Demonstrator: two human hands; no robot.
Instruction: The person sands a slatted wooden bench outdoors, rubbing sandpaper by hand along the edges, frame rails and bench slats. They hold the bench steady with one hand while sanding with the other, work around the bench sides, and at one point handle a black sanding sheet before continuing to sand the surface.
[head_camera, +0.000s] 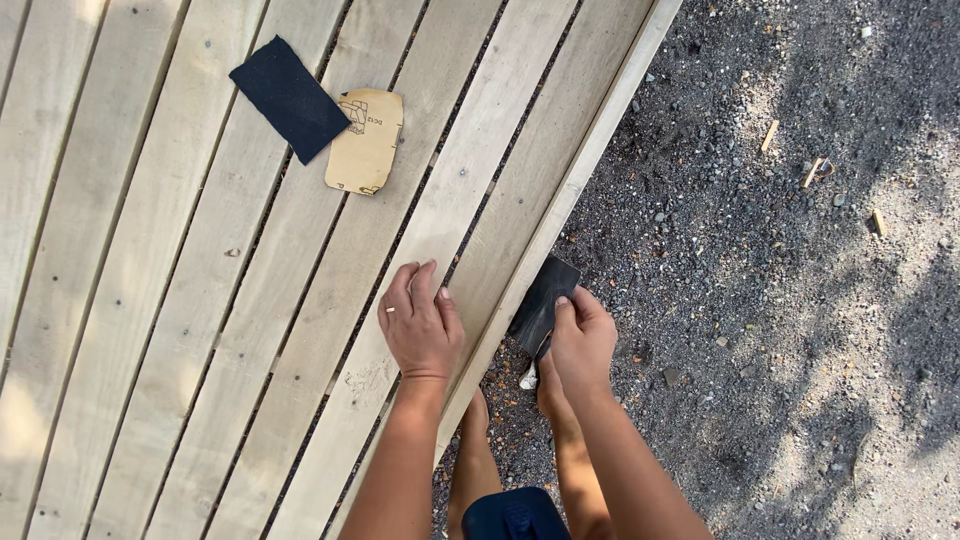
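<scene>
Right hand (582, 340) pressing a dark sanding sheet (542, 303) against the panel edge rail (590, 150): beyond the grip the rail runs bare to the top, with open gravel (780, 300) on its outer side. Left hand (420, 325) lies flat on the slats just inboard of the grip. Two loose sheets, black (290, 98) and tan (366, 142), lie well up the slats.

bright sunny daylight, sharp focus all over, dappled soft shadows on gravel (800, 300) at right, planks (150, 300) evenly lit, no glare
</scene>
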